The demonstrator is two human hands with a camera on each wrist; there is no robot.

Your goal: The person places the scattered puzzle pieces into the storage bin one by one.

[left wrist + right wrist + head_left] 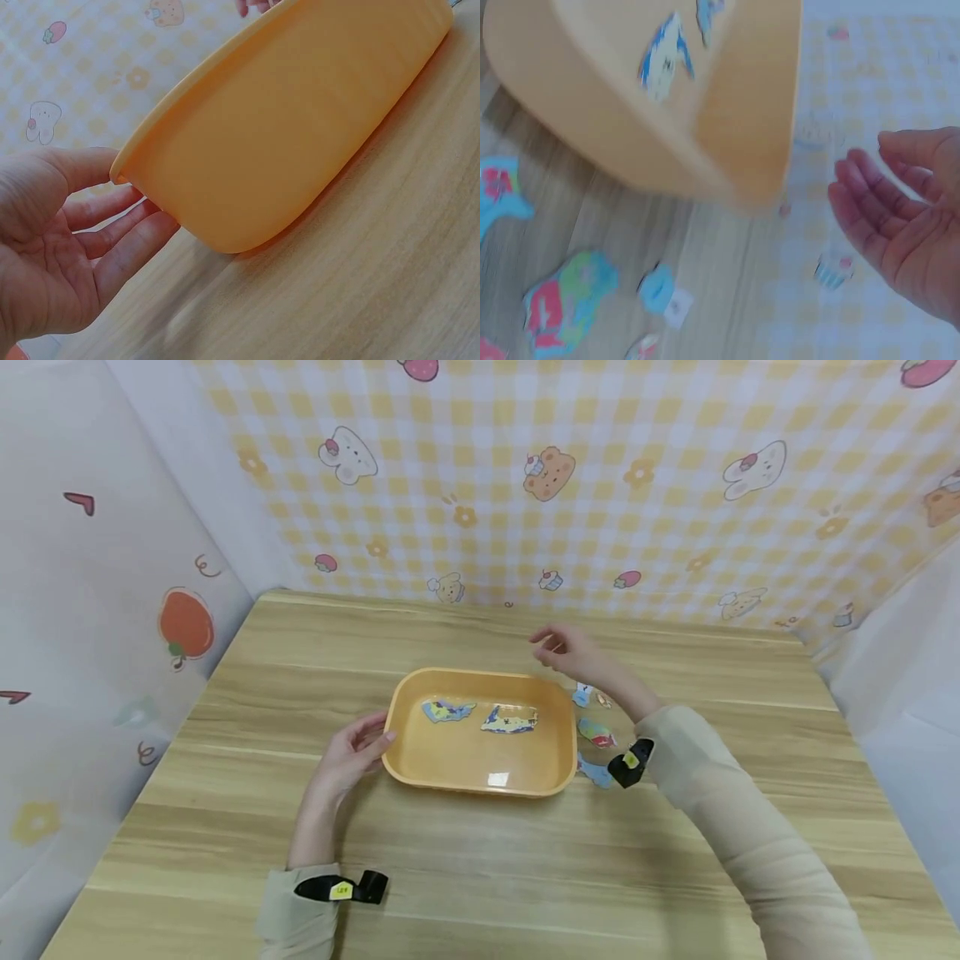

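An orange tray (480,768) lies on the wooden table with two colourful flat pieces inside, one at the left (447,710) and one with blue edges (510,719). My left hand (352,753) grips the tray's left end; in the left wrist view the thumb of the left hand (67,232) is at the rim and the fingers touch the outer wall. Past the tray's back right corner, my right hand (566,653) hovers with loosely bent fingers and holds nothing. The right wrist view shows that hand (907,217) apart from the tray (750,97).
Several flat pieces lie just right of the tray, among them a red and green one (597,733), a blue one (596,772) and a small blue and white one (582,695). A yellow checked cloth (495,527) hangs behind the table (480,877).
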